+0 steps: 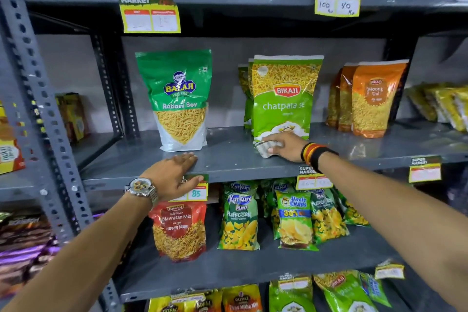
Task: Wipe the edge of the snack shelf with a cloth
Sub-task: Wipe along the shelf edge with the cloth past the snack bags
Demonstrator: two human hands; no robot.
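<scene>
The grey metal snack shelf (228,159) runs across the middle of the view, and its front edge (240,176) carries price tags. My right hand (286,145) presses a small pale cloth (266,148) flat on the shelf top, right in front of the green Bikaji chatpata sev bag (283,99). My left hand (174,172) rests on the shelf's front edge, fingers on top and thumb over the price tag (196,191) below. It holds nothing. A watch sits on the left wrist and bands on the right wrist.
A green Balaji Ratlami Sev bag (177,99) stands behind my left hand. Orange Moong Dal bags (372,99) stand at the right. Below hang Navratan Mix (181,228), Kurkure Puffcorn (239,220) and Uncle Chips (295,220) bags. A perforated upright post (38,99) is at the left.
</scene>
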